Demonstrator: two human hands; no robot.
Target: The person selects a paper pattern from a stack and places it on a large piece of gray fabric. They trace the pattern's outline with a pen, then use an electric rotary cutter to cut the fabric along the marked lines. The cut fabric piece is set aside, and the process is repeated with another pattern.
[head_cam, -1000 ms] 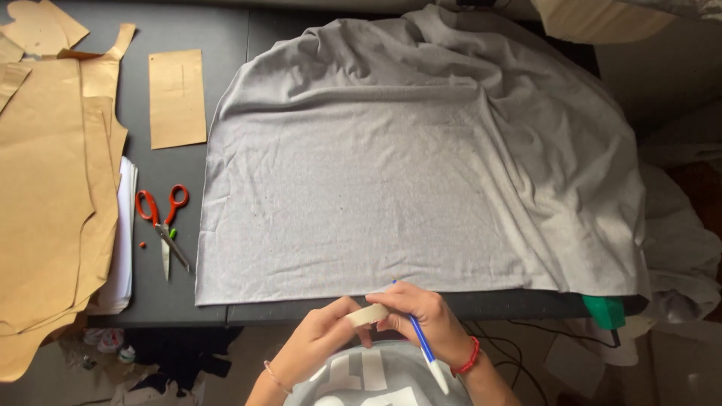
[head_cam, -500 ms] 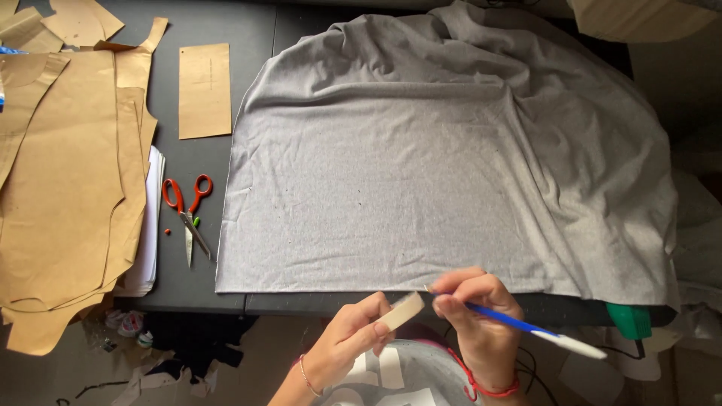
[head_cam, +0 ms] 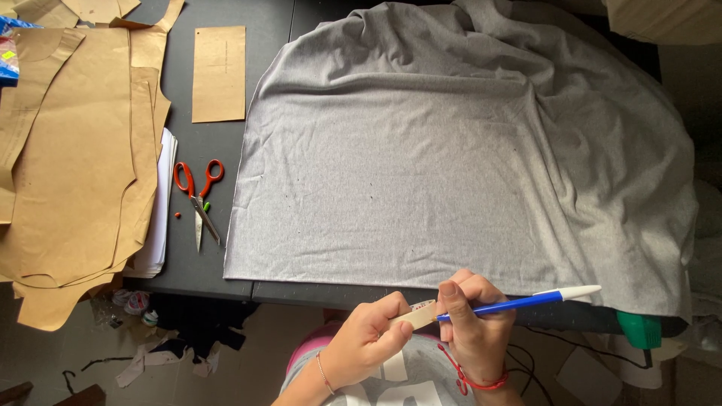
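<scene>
My left hand point(head_cam: 368, 338) pinches a small beige strip of paper or tape point(head_cam: 418, 314) just below the table's near edge. My right hand point(head_cam: 475, 327) grips a blue pen with a white cap point(head_cam: 526, 302), its tip resting against the strip. Both hands hover close together over my lap. A large grey fabric point(head_cam: 459, 158) lies spread flat on the dark table point(head_cam: 203, 278) right above them, bunched up at its far and right sides.
Orange-handled scissors point(head_cam: 197, 197) lie left of the fabric. Brown paper pattern pieces point(head_cam: 71, 165) cover the table's left end, over a white paper stack point(head_cam: 159, 225). A small brown rectangle point(head_cam: 219, 73) lies further back. Scraps litter the floor point(head_cam: 150, 353). A green object point(head_cam: 639, 329) sits at the right edge.
The view has drifted, shifting the table rightward in the frame. My right hand has swung the pen from pointing down to lying nearly level, tip at the strip.
</scene>
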